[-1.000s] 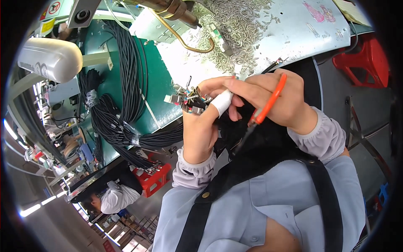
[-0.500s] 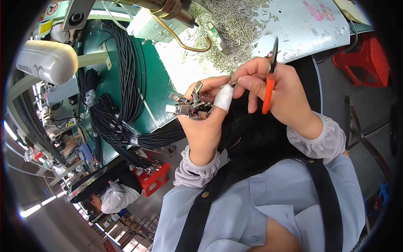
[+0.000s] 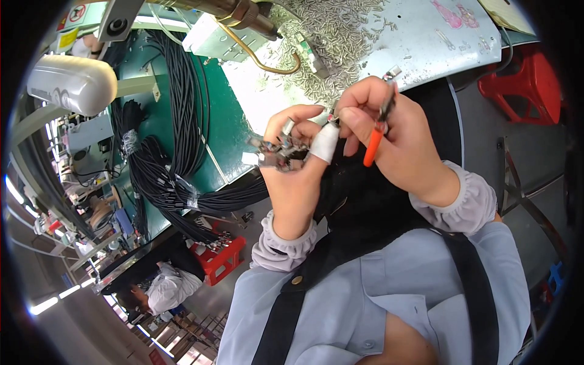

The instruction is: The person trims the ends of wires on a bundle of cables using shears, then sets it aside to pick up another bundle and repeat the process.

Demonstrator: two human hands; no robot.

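Note:
My left hand (image 3: 292, 176) is raised in front of my chest and holds a bunch of small metal connector parts (image 3: 277, 152); a white bandage wraps one of its fingers (image 3: 324, 143). My right hand (image 3: 395, 143) grips orange-handled pliers (image 3: 374, 143), the handle pointing down and the metal jaws sticking up above the knuckles. The fingertips of both hands meet over a small metal piece (image 3: 328, 117) between them.
A grey work surface (image 3: 420, 42) holds a heap of small metal pieces (image 3: 328, 36). Bundles of black cables (image 3: 176, 158) lie on a green table (image 3: 219, 128). A red stool (image 3: 526, 79) stands right. Another person (image 3: 161, 289) sits lower left by a red crate (image 3: 219, 255).
My right hand has turned the pliers from lying slanted across the hand to standing upright, jaws up. Both hands have stayed together at the metal parts.

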